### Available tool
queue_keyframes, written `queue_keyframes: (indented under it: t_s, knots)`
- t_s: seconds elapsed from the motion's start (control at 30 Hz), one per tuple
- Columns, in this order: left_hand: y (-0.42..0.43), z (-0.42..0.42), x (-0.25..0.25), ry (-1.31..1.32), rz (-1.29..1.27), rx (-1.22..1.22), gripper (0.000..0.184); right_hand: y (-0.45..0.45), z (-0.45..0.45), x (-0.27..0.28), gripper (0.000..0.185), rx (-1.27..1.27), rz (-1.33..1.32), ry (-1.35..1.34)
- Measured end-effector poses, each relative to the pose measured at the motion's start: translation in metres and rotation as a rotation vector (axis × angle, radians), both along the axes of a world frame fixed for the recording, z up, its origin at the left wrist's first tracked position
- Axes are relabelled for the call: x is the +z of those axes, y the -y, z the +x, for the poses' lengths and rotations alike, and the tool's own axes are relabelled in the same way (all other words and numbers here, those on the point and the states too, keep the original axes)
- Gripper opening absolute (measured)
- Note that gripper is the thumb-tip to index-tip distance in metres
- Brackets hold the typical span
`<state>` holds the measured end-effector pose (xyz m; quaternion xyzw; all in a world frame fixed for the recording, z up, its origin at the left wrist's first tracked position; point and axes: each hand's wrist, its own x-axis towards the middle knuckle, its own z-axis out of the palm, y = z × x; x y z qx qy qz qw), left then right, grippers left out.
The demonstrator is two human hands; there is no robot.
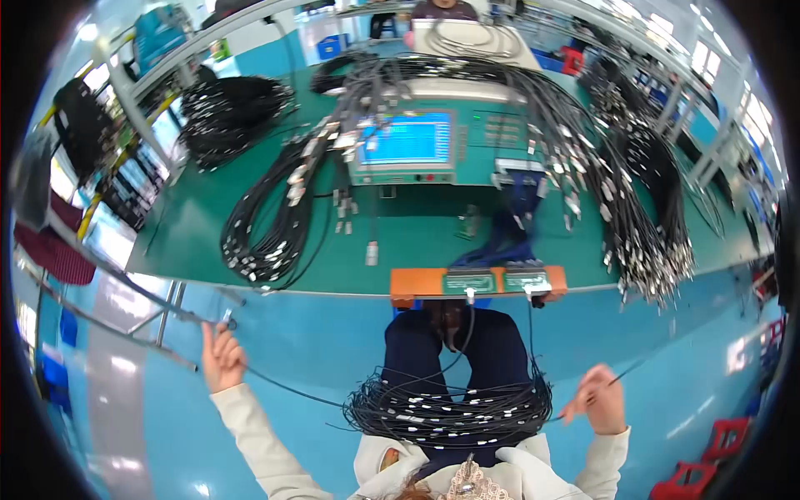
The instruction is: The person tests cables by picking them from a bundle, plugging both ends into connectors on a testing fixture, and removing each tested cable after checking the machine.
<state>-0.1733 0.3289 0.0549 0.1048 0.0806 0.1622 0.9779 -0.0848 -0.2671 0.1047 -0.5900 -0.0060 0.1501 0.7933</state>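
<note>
My left hand (pixel 223 357), out to the left past the table's front edge, is closed on a thin black cable (pixel 292 388) that runs down to my lap. A coiled bundle of black cables (pixel 450 415) with white tags lies across my thighs. To the right of the bundle, my right hand (pixel 602 398) pinches a dark cable too, slightly blurred. Two cable plugs (pixel 470 295) sit in the green connector boards on an orange block (pixel 407 283) at the table edge, their cables hanging towards the lap bundle.
On the green table (pixel 187 242) stands a tester with a lit blue screen (pixel 408 139). Black cable bundles lie left (pixel 271 242), back left (pixel 233 117) and right (pixel 650 200). Red stools (pixel 727 439) stand at lower right. Another person (pixel 444 10) sits beyond the table.
</note>
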Motion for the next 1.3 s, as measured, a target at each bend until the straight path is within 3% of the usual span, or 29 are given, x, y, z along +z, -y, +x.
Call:
queue_keyframes:
  t_s: [0.07,0.17,0.2,0.23,0.27,0.3,0.37,0.4,0.43,0.5,0.57,0.67,0.7,0.73,0.77,0.83,0.87,0.9,0.93,0.97,1.0,1.07,1.1,1.17,1.2,1.27,1.3]
  knots:
    - [-0.008,-0.003,0.006,-0.004,-0.069,0.037,0.037,0.039,0.007,-0.01,0.021,-0.451,0.113,0.048]
    - [-0.018,-0.006,-0.004,-0.017,-0.041,0.075,0.035,0.086,0.023,-0.009,0.027,-0.448,0.284,-0.008]
    - [0.002,0.0,0.0,-0.414,0.382,0.248,0.038,0.08,0.03,-0.01,0.027,-0.43,0.028,-0.002]
    - [0.036,0.012,0.01,-0.462,0.785,0.08,0.041,0.066,0.037,-0.012,0.027,-0.404,-0.229,-0.005]
    - [0.079,0.025,0.022,-0.501,1.184,-0.1,0.044,0.043,0.045,-0.018,0.027,-0.365,-0.274,-0.017]
    - [0.125,0.043,0.035,-0.526,1.05,-0.303,0.047,0.02,0.054,-0.029,0.028,-0.321,-0.32,-0.031]
    - [0.209,0.07,0.021,-0.469,1.248,-0.427,0.038,-0.009,0.077,-0.078,0.03,-0.166,-0.546,0.324]
    - [0.231,0.079,-0.02,-0.225,1.81,-0.296,0.036,-0.029,0.087,-0.098,0.03,-0.168,-0.534,0.335]
    - [0.256,0.093,-0.046,-0.125,2.078,-0.168,0.044,-0.048,0.094,-0.107,0.03,-0.173,-0.52,0.35]
    - [0.308,0.11,-0.055,-0.229,1.855,-0.283,0.035,-0.064,0.096,-0.083,0.027,0.05,-0.303,-0.09]
    - [0.335,0.113,-0.068,-0.326,1.746,-0.431,0.028,-0.068,0.086,-0.092,0.023,0.038,-0.33,-0.108]
    - [0.349,0.085,-0.045,-0.444,1.61,-0.469,0.03,-0.057,0.054,-0.104,0.025,-0.015,-0.543,0.014]
    - [0.354,0.067,-0.038,-0.355,1.695,-0.392,0.029,-0.048,0.044,-0.087,0.029,-0.004,-0.487,-0.138]
    - [0.349,0.049,-0.046,-0.292,1.759,-0.328,0.03,-0.035,0.037,-0.08,0.03,-0.047,-0.436,-0.113]
    - [0.337,0.037,-0.05,-0.221,1.822,-0.261,0.032,-0.019,0.034,-0.076,0.032,-0.095,-0.384,-0.085]
    - [0.28,0.022,-0.033,-0.584,1.652,-0.364,0.031,0.022,0.031,-0.072,0.037,-0.258,-0.324,0.028]
    - [0.247,0.012,-0.028,-0.72,1.251,-0.254,0.041,0.042,0.031,-0.078,0.036,-0.401,-0.339,0.024]
    - [0.204,0.001,-0.045,-0.658,1.337,-0.026,0.048,0.065,0.033,-0.088,0.036,-0.541,-0.356,0.027]
    - [0.157,-0.014,-0.064,-0.775,1.344,0.099,0.046,0.1,0.036,-0.117,0.035,-0.69,-0.54,0.042]
    - [0.111,-0.033,-0.094,-1.034,1.417,0.248,0.042,0.124,0.038,-0.138,0.033,-0.84,-0.725,0.059]
    - [0.051,-0.064,-0.136,-1.204,1.573,0.299,0.04,0.124,0.037,-0.13,0.033,-0.85,-0.732,0.06]
    - [0.03,-0.072,-0.131,-1.21,0.937,0.46,0.042,0.121,0.041,-0.104,0.031,-1.059,-0.208,-0.053]
    - [0.003,-0.089,-0.138,-1.212,0.949,0.43,0.042,0.134,0.039,-0.107,0.031,-1.082,-0.222,-0.065]
    - [-0.047,-0.123,-0.155,-0.6,0.221,0.196,0.042,0.162,0.033,-0.117,0.034,-0.904,0.227,-0.002]
    - [-0.038,-0.112,-0.144,-0.611,0.223,0.176,0.042,0.158,0.035,-0.107,0.034,-0.924,0.217,-0.01]
    - [0.018,-0.065,-0.083,-1.023,0.597,0.47,0.039,0.123,0.051,-0.071,0.036,-1.094,0.072,0.071]
    - [0.043,-0.046,-0.057,-1.02,0.595,0.47,0.039,0.106,0.054,-0.061,0.036,-0.967,-0.074,0.107]
